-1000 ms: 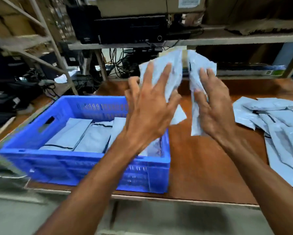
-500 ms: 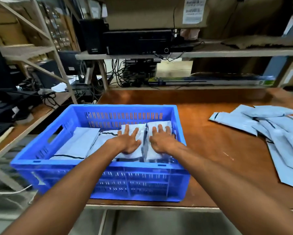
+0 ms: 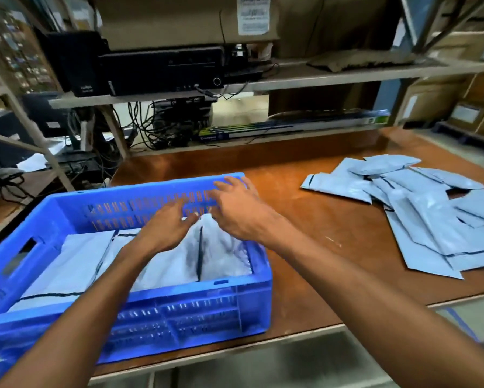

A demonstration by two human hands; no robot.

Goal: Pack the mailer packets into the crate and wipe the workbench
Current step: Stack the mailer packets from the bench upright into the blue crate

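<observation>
A blue plastic crate (image 3: 162,309) stands on the left part of the brown workbench (image 3: 313,247). Inside it lie several pale grey mailer packets (image 3: 179,264) side by side. My left hand (image 3: 165,225) hovers over the packets at the crate's right end, fingers relaxed, holding nothing. My right hand (image 3: 238,205) is above the crate's far right corner, fingers spread and empty. A loose heap of more mailer packets (image 3: 420,211) lies on the bench to the right.
A shelf unit (image 3: 263,82) with black electronics, cables and cardboard boxes rises behind the bench. A flat box (image 3: 291,127) lies on the lower shelf. A metal rack (image 3: 25,121) with clutter stands to the left.
Both hands carried two packets from mid-air into the crate, pressed them flat, and have now lifted off them. My right hand has moved up and to the right.
</observation>
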